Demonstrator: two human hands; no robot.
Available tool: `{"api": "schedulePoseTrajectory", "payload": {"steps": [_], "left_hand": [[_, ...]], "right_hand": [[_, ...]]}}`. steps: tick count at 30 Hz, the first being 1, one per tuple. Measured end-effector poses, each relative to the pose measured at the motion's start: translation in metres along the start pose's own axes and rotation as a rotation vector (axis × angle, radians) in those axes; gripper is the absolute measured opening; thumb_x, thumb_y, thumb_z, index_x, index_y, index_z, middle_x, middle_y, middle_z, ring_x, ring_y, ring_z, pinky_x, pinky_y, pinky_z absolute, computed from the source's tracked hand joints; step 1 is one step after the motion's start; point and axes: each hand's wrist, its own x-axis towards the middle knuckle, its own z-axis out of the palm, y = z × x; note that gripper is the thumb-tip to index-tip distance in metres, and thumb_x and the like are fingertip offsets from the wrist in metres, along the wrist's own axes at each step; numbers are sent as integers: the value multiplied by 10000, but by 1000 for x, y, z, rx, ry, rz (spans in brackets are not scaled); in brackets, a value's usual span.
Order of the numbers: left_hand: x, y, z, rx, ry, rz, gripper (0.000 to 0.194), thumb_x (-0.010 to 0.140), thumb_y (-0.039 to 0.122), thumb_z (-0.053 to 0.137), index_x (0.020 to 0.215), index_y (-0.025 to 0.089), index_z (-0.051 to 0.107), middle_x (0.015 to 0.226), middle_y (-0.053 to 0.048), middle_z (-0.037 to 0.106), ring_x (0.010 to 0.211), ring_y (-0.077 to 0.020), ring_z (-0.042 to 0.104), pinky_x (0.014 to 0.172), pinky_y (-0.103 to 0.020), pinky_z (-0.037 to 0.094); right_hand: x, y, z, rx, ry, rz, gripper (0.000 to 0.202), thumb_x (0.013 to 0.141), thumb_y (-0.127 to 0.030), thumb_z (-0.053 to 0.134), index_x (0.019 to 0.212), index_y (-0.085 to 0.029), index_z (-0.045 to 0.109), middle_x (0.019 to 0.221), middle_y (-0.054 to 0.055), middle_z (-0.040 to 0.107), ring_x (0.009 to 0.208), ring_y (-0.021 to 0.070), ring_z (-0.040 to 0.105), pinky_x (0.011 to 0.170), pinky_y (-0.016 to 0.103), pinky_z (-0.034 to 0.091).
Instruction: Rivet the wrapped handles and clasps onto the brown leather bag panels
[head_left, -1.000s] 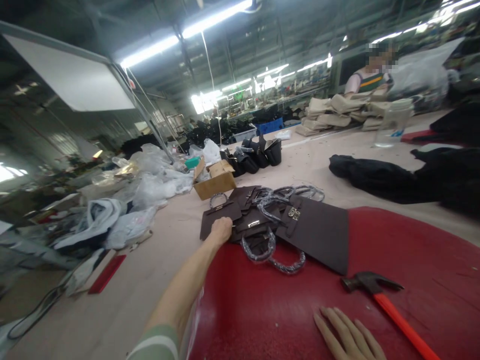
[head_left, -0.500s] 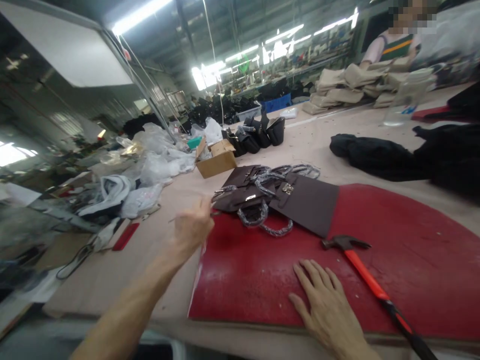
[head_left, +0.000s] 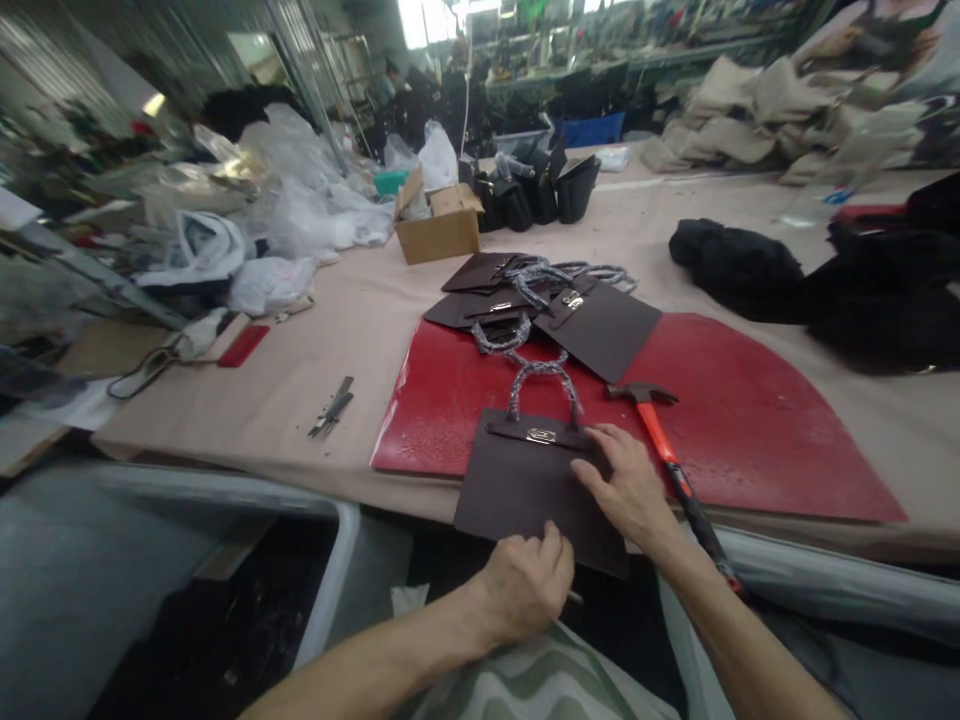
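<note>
A dark brown handbag panel (head_left: 517, 490) with a plastic-wrapped handle and a metal clasp lies at the front of the red board (head_left: 750, 440), its lower part jutting past the table edge. My right hand (head_left: 630, 490) rests on the panel's right side, thumb and fingers apart. At the lower edge, my left hand (head_left: 529, 580) is closed; a small shiny tip shows beside it, but what it holds is hidden. A claw hammer (head_left: 656, 435) with an orange and black handle lies just right of my right hand. Behind, similar brown panels (head_left: 607, 325) are piled, handles overlapping.
Thin metal tools (head_left: 334, 410) lie left of the board. A cardboard box (head_left: 439, 235), black bags (head_left: 532, 185) and plastic wrapping (head_left: 300, 200) stand farther back. Black cloth (head_left: 885, 300) lies at the right. Grey bins (head_left: 345, 550) sit below the table edge. A person (head_left: 874, 40) is across the table.
My left hand has come from beside the pile down to the table edge. A brown panel now lies at the front, and my right hand rests on it instead of the bare red board.
</note>
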Motion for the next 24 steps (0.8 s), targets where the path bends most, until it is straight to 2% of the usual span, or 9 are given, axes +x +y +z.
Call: {"api": "schedulePoseTrajectory", "payload": {"steps": [5, 9, 14, 17, 20, 24], "left_hand": [[21, 27, 6, -20, 41, 43, 380, 955, 160, 379, 1198, 23, 636, 1085, -237, 705, 677, -197, 687, 487, -271, 526], [24, 33, 11, -34, 79, 30, 360, 948, 158, 387, 1123, 22, 671, 1066, -233, 707, 631, -195, 675, 449, -272, 514], [22, 34, 20, -81, 84, 23, 339, 954, 183, 390, 1070, 45, 678, 1090, -227, 699, 623, -198, 668, 452, -281, 518], [20, 35, 24, -132, 45, 12, 304, 959, 197, 401, 1041, 74, 666, 1086, -208, 695, 616, -192, 658, 448, -276, 508], [16, 35, 27, -178, 7, 22, 286, 969, 204, 397, 1047, 90, 647, 1095, -194, 682, 623, -183, 648, 450, -275, 505], [13, 36, 34, -229, 7, 41, 274, 980, 204, 381, 1025, 105, 632, 1061, -165, 669, 621, -186, 638, 432, -291, 498]], "right_hand": [[4, -17, -1, -261, -166, -179, 475, 860, -404, 629, 1280, -184, 618, 1395, 179, 538, 1265, 364, 491, 1036, 561, 409], [14, -41, 5, -379, -203, -295, 539, 831, -387, 701, 1319, -186, 593, 1466, 185, 474, 1364, 383, 392, 1129, 600, 274], [25, -53, 32, -274, -286, -307, 579, 843, -443, 703, 1340, -177, 569, 1424, 163, 525, 1309, 342, 449, 1143, 566, 248], [24, -54, 44, -205, -252, -295, 579, 854, -474, 686, 1333, -175, 555, 1382, 149, 554, 1265, 324, 473, 1128, 535, 262], [19, -56, 47, -183, -219, -283, 624, 848, -483, 695, 1360, -167, 528, 1352, 146, 567, 1229, 315, 482, 1095, 492, 295], [15, -58, 44, -200, -251, -298, 693, 821, -516, 727, 1398, -191, 523, 1335, 130, 562, 1209, 314, 482, 1064, 468, 326]]}}
